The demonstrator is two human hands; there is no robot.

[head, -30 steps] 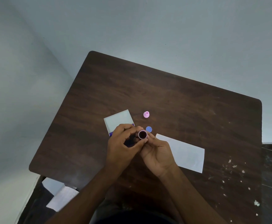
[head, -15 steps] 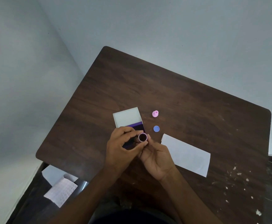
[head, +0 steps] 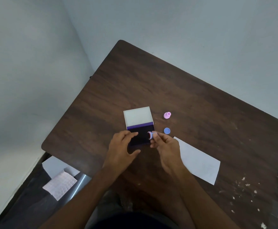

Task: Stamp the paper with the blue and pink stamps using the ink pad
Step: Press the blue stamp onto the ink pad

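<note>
From the head view, the white rectangular paper (head: 199,160) on the dark wooden surface (head: 184,96) looks unmarked, so I judge no stamping done yet. The right hand (head: 165,146) pinches a small round stamp with a blue body and pinkish face (head: 150,135), turned sideways just over the open purple ink pad (head: 140,134). The left hand (head: 122,146) hovers, fingers loosely spread, holding nothing. A pink stamp (head: 167,115) and a blue cap (head: 167,130) lie beside the pad

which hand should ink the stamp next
Right. The right hand already pinches the stamp at the ink pad's edge; the left hand holds nothing, its fingers curved over the pad's left side.
</note>
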